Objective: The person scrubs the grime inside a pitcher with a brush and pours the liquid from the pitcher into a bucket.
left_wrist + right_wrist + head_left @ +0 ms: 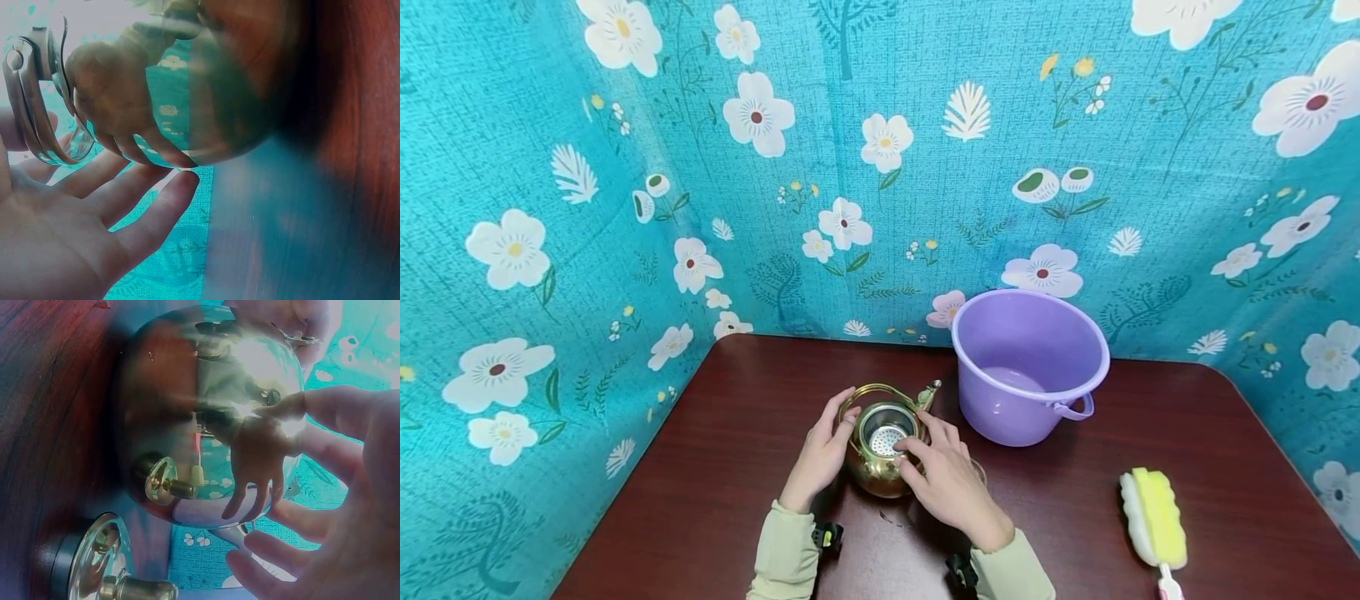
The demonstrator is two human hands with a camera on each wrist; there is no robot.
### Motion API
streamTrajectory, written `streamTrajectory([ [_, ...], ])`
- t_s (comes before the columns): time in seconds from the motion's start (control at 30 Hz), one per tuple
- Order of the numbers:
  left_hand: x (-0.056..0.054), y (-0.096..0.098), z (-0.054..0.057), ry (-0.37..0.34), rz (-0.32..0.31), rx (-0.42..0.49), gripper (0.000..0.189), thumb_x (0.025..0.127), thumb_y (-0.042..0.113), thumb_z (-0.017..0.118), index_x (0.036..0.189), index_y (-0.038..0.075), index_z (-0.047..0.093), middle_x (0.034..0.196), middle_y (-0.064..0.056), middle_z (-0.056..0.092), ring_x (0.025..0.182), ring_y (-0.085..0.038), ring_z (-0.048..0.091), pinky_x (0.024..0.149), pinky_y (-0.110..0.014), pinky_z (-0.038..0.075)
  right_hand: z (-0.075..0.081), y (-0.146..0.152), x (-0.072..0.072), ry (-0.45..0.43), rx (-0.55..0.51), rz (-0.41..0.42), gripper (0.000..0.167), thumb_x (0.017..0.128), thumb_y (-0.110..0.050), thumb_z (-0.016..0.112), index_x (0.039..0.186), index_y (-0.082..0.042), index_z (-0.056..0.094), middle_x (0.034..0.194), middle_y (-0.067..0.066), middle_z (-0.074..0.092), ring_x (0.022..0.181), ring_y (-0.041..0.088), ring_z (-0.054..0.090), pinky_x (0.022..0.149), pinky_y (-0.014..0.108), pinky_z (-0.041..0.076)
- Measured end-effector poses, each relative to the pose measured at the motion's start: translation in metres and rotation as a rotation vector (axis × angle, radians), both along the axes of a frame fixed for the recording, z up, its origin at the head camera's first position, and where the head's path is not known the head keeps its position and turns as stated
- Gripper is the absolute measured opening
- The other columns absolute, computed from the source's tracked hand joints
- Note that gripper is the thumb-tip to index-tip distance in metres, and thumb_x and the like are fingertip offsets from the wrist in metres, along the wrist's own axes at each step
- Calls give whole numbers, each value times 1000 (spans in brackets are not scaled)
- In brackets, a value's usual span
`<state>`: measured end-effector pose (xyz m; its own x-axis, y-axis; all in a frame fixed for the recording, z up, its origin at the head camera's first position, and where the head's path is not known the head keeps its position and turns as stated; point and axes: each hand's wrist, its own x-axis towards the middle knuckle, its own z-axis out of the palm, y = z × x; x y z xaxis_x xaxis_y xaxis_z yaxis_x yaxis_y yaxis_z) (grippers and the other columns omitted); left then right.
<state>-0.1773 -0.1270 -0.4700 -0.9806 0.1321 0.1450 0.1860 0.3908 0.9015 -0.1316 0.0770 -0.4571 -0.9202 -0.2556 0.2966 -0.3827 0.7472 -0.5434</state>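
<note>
A shiny brass teapot [883,479] stands on the table with its spout [927,396] toward the far right. Its perforated metal strainer [887,437] shows inside the open mouth. My left hand [822,454] holds the pot's left side, thumb by the looped handle [876,387]; in the left wrist view its fingers [153,219] spread along the round body. With thumb and index finger, my right hand [951,479] pinches at the strainer's near right rim, the other fingers fanned out. A brass lid [103,562] with a knob lies right of the pot, mostly hidden by that hand in the head view.
A purple bucket [1007,421] with a side handle stands behind and right of the teapot. At the right lies a yellow and white sponge brush [1157,517]. A blue floral curtain [850,167] hangs along the back and sides of the dark red table [737,433].
</note>
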Motion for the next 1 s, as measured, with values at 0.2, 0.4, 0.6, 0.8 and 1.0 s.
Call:
streamTrajectory([
  [0.2, 0, -1, -1, -2, 0, 13, 41, 103, 17, 43, 143, 27, 43, 132, -13, 61, 128, -24, 54, 108, -49, 37, 1, -1, -1, 9, 18, -2, 12, 90, -26, 62, 95, -22, 72, 146, 16, 45, 129, 38, 41, 92, 54, 39],
  [0.4, 1, 1, 1, -10, 8, 11, 42, 103, 17, 44, 144, 23, 42, 133, -15, 60, 128, -25, 54, 108, -50, 37, 1, -1, -1, 20, 21, -4, 10, 89, -30, 64, 92, -23, 71, 144, 17, 47, 129, 37, 43, 91, 52, 39],
  [0.6, 10, 4, 24, -27, -3, -2, 43, 102, 12, 43, 145, 12, 41, 132, -19, 60, 128, -32, 53, 107, -51, 37, 2, -1, -1, 35, 6, -12, 8, 86, -31, 68, 90, -24, 70, 143, 19, 49, 126, 36, 47, 90, 52, 39],
  [0.8, 18, 5, 39, -26, -21, -9, 42, 103, 13, 43, 145, 11, 41, 133, -19, 59, 128, -33, 52, 107, -51, 37, 1, -1, -1, 45, -14, -20, 9, 84, -31, 71, 89, -23, 70, 142, 20, 50, 125, 36, 48, 91, 53, 39],
  [1.0, 18, 5, 38, -33, -17, -10, 42, 103, 16, 43, 145, 14, 41, 133, -18, 60, 128, -31, 53, 108, -50, 38, -1, -1, -1, 54, -31, -25, 10, 82, -31, 72, 89, -24, 71, 141, 20, 51, 125, 36, 49, 92, 54, 39],
])
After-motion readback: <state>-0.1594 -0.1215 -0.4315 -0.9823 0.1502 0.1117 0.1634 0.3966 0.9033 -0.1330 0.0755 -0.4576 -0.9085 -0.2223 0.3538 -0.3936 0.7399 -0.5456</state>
